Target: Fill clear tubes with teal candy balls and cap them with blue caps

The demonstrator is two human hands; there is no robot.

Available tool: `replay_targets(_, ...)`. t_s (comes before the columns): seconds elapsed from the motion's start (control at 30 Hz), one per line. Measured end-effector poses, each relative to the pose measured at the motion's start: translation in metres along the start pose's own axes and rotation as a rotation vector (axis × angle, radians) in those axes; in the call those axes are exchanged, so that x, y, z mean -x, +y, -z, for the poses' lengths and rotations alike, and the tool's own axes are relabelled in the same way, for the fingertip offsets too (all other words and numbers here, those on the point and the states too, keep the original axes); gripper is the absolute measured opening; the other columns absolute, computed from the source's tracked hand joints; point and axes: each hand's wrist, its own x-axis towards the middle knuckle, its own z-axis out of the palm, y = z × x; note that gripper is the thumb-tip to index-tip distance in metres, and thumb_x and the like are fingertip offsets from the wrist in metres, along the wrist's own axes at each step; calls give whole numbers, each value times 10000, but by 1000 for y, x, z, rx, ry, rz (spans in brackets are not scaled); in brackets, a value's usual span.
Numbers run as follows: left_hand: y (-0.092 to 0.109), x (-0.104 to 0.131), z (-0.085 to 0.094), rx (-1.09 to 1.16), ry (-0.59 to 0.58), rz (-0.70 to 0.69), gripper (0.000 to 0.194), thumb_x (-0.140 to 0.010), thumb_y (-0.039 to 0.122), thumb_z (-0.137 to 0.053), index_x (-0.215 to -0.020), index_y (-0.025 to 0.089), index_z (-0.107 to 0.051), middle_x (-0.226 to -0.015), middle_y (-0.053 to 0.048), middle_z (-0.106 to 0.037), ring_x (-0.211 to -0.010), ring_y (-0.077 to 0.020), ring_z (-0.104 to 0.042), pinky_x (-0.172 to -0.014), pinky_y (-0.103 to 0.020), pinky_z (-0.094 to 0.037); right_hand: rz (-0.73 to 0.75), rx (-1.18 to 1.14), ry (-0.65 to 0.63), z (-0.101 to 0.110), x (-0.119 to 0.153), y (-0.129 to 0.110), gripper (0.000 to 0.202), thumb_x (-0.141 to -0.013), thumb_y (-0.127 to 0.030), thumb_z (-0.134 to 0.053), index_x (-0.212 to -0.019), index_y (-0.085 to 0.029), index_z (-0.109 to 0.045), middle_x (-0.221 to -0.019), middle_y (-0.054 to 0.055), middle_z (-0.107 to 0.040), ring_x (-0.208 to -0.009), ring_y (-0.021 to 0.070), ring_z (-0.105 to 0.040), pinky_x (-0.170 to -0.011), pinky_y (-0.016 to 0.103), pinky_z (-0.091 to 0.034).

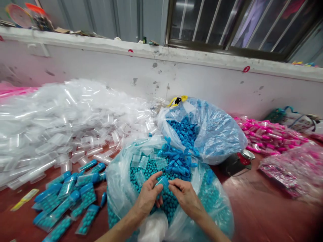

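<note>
Over an open clear plastic bag (118,188) full of teal beads (170,205), my left hand (148,193) holds a small clear plastic container (163,183) with blue at its end. My right hand (185,195) is closed, its thumb and fingertips pinched at the blue end of that container. Whether a separate cap sits between those fingertips is too small to tell. Just beyond my hands, blue caps (178,163) lie heaped on the beads. Several empty clear containers (143,162) rest on the beads too.
A large pile of clear empty containers (63,117) spreads at the left. Bead-filled containers (87,218) lie on the red table (252,211). Behind stands a bag of blue caps (217,134). A dark jar with a metal lid (246,155) and pink packed items (272,136) are at right.
</note>
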Motion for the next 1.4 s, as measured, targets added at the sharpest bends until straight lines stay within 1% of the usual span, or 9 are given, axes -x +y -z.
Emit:
replay_targets(0.23, -1, 1, -3, 8, -26, 82, 538, -672, 385, -599, -1132, 127, -492, -564, 34, -548, -373, -70, -457, -354, -186, -326, 77, 13, -83, -6, 6, 5, 237, -842, -246, -443, -699, -191, -624, -608, -25, -543, -589, 114, -500, -563, 214, -368)
replay_targets(0.4, 1, -1, -6, -71, 102, 30, 431, -687, 386, -572, -1047, 158, -501, -597, 50, -531, -328, -50, -425, -307, -173, -299, 112, -19, -23, -5, 2, 8, 204, -841, -248, -433, -796, -189, -622, -710, 5, -574, -679, 131, -527, -652, 248, -408)
replay_targets(0.57, 19, 3, 2, 45, -121, -3, 475, -638, 413, -644, -1027, 216, -457, -664, 43, -527, -423, -90, -539, -340, -163, -344, -106, -444, -110, 15, -17, 4, 217, -689, -294, -609, -887, -207, -624, -777, -3, -574, -654, 125, -521, -565, 237, -461)
replay_targets(0.7, 22, 7, 3, -48, -99, -11, 401, -689, 401, -595, -1011, 226, -432, -613, 65, -460, -390, -70, -489, -305, -145, -279, -244, -608, 32, 8, -27, 2, 364, -627, -318, -651, -962, -180, -611, -742, -3, -586, -562, 119, -524, -496, 250, -473)
replay_targets(0.87, 15, 5, -2, -144, 88, -115, 374, -754, 331, -499, -1105, 224, -430, -628, 60, -421, -470, -84, -425, -408, -196, -380, -104, -270, -16, -8, -16, -9, 400, -784, -333, -497, -1156, -191, -533, -1024, 75, -614, -904, 218, -576, -770, 353, -478)
replay_targets(0.97, 14, 5, -2, -149, 102, -199, 420, -736, 281, -523, -1142, 198, -456, -804, -5, -560, -731, -153, -538, -694, -267, -441, -56, -37, -160, -14, -5, -17, 711, -691, -313, -615, -1321, -170, -318, -1292, 124, -421, -1169, 270, -403, -944, 413, -362)
replay_targets(1.07, 17, 8, -1, -106, 79, -233, 446, -677, 231, -583, -1111, 194, -490, -1064, -41, -561, -1034, -203, -475, -926, -287, -325, -4, 96, -190, -22, 1, -21, 934, -586, -278, -688, -1357, -135, -181, -1348, 166, -309, -1232, 291, -309, -974, 426, -323)
replay_targets(1.23, 21, 14, -5, -143, 89, -237, 193, -723, 248, -518, -907, 192, -523, -822, -10, -586, -817, -177, -529, -781, -274, -401, 120, 176, -44, -35, 0, -20, 705, -617, -233, -614, -1244, -137, -309, -1118, 145, -487, -1023, 271, -506, -839, 388, -436)
replay_targets(1.4, 17, 10, -12, -186, 122, -289, 93, -745, 241, -478, -827, 199, -489, -759, 7, -559, -772, -154, -529, -743, -250, -416, 162, 225, 20, -44, 0, -18, 749, -591, -287, -648, -1238, -151, -297, -1061, 142, -508, -931, 282, -550, -758, 393, -471)
